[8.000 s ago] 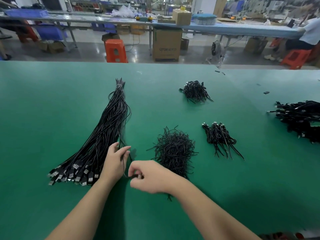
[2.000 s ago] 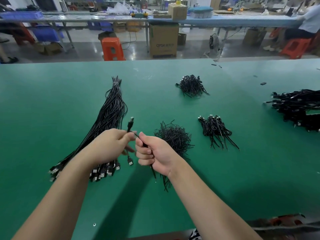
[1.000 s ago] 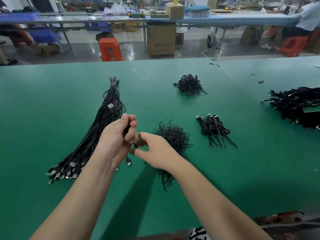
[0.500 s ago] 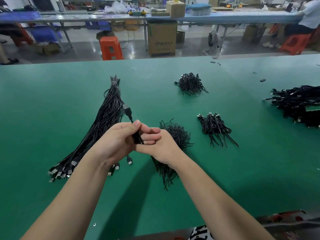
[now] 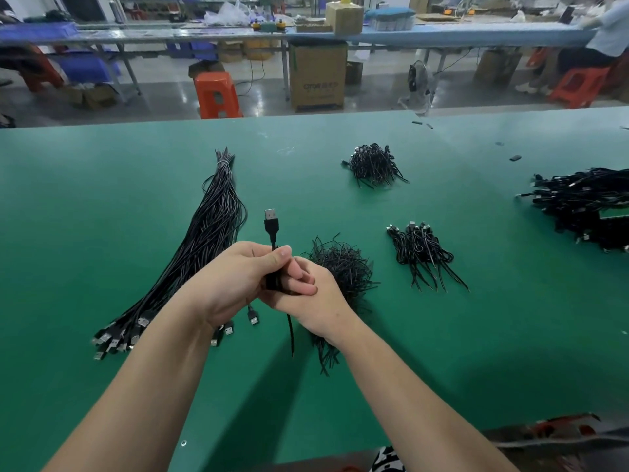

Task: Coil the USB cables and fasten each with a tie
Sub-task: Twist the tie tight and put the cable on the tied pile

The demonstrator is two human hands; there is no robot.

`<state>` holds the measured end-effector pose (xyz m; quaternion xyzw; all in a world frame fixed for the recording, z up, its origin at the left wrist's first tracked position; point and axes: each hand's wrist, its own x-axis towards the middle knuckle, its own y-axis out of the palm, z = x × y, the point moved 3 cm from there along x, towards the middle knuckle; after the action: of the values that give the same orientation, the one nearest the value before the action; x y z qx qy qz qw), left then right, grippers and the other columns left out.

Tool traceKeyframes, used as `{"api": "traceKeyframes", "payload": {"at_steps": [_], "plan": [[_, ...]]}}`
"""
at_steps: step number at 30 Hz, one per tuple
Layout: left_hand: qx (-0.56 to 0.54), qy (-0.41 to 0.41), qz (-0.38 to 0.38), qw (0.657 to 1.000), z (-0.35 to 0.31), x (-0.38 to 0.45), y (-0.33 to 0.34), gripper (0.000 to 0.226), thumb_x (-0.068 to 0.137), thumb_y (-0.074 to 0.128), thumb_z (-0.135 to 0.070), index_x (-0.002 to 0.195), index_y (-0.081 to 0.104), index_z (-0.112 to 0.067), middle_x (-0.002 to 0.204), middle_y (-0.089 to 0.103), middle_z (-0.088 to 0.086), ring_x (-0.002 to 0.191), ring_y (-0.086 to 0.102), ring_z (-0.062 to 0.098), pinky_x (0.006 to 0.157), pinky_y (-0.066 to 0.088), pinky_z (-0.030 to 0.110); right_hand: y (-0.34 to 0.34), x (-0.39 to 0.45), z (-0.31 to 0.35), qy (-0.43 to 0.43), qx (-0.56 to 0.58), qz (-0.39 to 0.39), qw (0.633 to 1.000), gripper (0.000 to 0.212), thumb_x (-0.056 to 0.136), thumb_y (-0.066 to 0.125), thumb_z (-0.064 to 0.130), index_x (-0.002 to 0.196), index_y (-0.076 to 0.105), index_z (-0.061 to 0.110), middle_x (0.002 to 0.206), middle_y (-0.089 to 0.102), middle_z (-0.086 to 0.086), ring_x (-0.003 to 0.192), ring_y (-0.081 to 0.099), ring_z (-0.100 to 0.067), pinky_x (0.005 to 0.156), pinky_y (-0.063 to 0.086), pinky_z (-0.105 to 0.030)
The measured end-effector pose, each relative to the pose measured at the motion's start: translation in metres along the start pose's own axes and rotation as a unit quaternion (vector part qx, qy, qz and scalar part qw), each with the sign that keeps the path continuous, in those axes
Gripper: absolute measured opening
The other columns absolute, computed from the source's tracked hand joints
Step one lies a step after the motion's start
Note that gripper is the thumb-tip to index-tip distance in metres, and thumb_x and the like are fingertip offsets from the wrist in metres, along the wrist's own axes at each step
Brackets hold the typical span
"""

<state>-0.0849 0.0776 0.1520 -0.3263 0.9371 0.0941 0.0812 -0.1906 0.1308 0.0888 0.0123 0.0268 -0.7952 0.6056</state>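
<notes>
The left hand [image 5: 235, 281] and the right hand [image 5: 313, 301] meet above the green table [image 5: 476, 352], near the middle of the view. The left hand's fingers are curled round a folded black cable [image 5: 272, 281], with the thumb pressed along its top. The right hand's fingers are also curled against the same cable from the 3 o'clock side, so both hands hold it between them. The cable's plug [image 5: 271, 219] sticks straight up toward 12 o'clock from the left hand, its metal end uppermost. A loose black tail [image 5: 290, 332] hangs down from the hands toward 6 o'clock; whether it belongs to the cable or is a tie cannot be told.

Just at 3 o'clock of the hands, partly hidden behind the right hand, lies a heap of thin black ties [image 5: 343, 267]. At 9 to 11 o'clock of the hands a long bundle of straight cables [image 5: 211, 233] runs slantwise on the table, its plugs [image 5: 115, 338] fanned out at 8 o'clock and its far end bound together at 12 o'clock. Further out at 2 o'clock rests a small group of coiled cables [image 5: 420, 250], and beyond it at 1 o'clock another dark heap [image 5: 372, 163]. At the right edge, at 3 o'clock, sprawls a large pile of cables [image 5: 585, 202].
</notes>
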Motion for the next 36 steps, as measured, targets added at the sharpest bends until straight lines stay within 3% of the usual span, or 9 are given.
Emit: {"api": "traceKeyframes", "payload": {"at_steps": [10,14,16,18,20,25,29,32,36], "plan": [[0.033,-0.006,-0.077,0.996,0.008,-0.001,-0.003,0.045,0.104,0.045,-0.020,0.070,0.067,0.000,0.088,0.072,0.030,0.087,0.074,0.037,0.072,0.060,0.029,-0.002,0.004,-0.009,0.003,-0.044,0.028,0.999,0.029,0.068,0.083,0.026,0.084,0.060,0.026,0.077,0.065,0.013,0.075,0.062,-0.007,0.084,0.056,-0.034],[0.184,0.006,-0.127,0.975,0.018,-0.002,-0.015,0.042,0.104,0.050,-0.027,0.072,0.070,-0.009,0.087,0.076,0.015,0.093,0.068,0.041,0.092,0.054,0.047,-0.004,0.004,-0.005,-0.044,-0.199,0.012,0.979,0.025,0.074,0.075,0.039,0.089,0.056,0.032,0.079,0.064,0.015,0.070,0.059,-0.002,0.072,0.053,-0.030],[0.290,0.011,-0.157,0.944,0.020,-0.002,-0.013,0.040,0.103,0.051,-0.034,0.074,0.071,-0.015,0.080,0.072,0.004,0.077,0.060,0.038,0.078,0.053,0.035,-0.003,0.005,0.000,-0.072,-0.279,0.007,0.958,0.025,0.078,0.069,0.042,0.083,0.045,0.037,0.076,0.058,0.012,0.068,0.055,-0.005,0.062,0.045,-0.030],[0.385,0.027,-0.203,0.900,0.019,-0.002,-0.011,0.039,0.101,0.050,-0.038,0.073,0.069,-0.018,0.088,0.054,-0.001,0.082,0.048,0.021,0.070,0.041,0.022,-0.003,0.006,0.006,-0.090,-0.316,-0.009,0.944,0.031,0.084,0.068,0.037,0.081,0.038,0.035,0.074,0.053,0.010,0.066,0.052,-0.009,0.057,0.039,-0.031],[0.423,0.043,-0.233,0.875,0.016,-0.002,-0.013,0.037,0.101,0.048,-0.039,0.078,0.069,-0.019,0.092,0.043,-0.001,0.093,0.039,0.016,0.075,0.033,0.025,-0.003,0.007,0.009,-0.095,-0.325,-0.021,0.941,0.028,0.089,0.064,0.034,0.087,0.036,0.032,0.077,0.055,0.007,0.069,0.054,-0.018,0.059,0.041,-0.037],[0.396,0.057,-0.255,0.880,0.020,-0.001,-0.014,0.044,0.102,0.049,-0.032,0.063,0.053,-0.013,0.048,0.049,-0.009,0.045,0.047,0.004,0.042,0.027,0.021,0.009,0.001,0.008,-0.103,-0.356,0.007,0.929,0.025,0.102,0.050,0.029,0.121,0.041,0.017,0.108,0.063,-0.010,0.091,0.060,-0.037,0.072,0.045,-0.043],[0.435,0.054,-0.277,0.855,0.021,-0.001,-0.016,0.044,0.103,0.047,-0.036,0.076,0.066,-0.007,0.057,0.056,-0.001,0.052,0.053,0.014,0.048,0.032,0.030,0.017,-0.002,0.001,-0.077,-0.349,0.002,0.934,0.031,0.103,0.049,0.022,0.131,0.041,0.015,0.121,0.060,-0.012,0.104,0.060,-0.038,0.082,0.046,-0.043],[0.435,0.044,-0.281,0.854,0.023,-0.003,-0.020,0.047,0.101,0.050,-0.040,0.073,0.067,-0.006,0.056,0.060,0.005,0.056,0.062,0.021,0.051,0.042,0.033,0.022,-0.001,-0.007,-0.069,-0.373,-0.005,0.925,0.027,0.101,0.049,0.016,0.127,0.041,0.013,0.116,0.061,-0.013,0.102,0.060,-0.038,0.073,0.038,-0.037],[0.448,0.067,-0.346,0.821,0.021,-0.011,-0.021,0.038,0.087,0.065,-0.054,0.067,0.055,-0.023,0.054,0.058,-0.008,0.053,0.054,0.001,0.049,0.032,0.018,0.027,-0.004,-0.011,-0.081,-0.387,-0.013,0.919,0.022,0.102,0.047,0.019,0.122,0.041,0.011,0.106,0.060,-0.013,0.093,0.061,-0.038,0.069,0.031,-0.034]]}}
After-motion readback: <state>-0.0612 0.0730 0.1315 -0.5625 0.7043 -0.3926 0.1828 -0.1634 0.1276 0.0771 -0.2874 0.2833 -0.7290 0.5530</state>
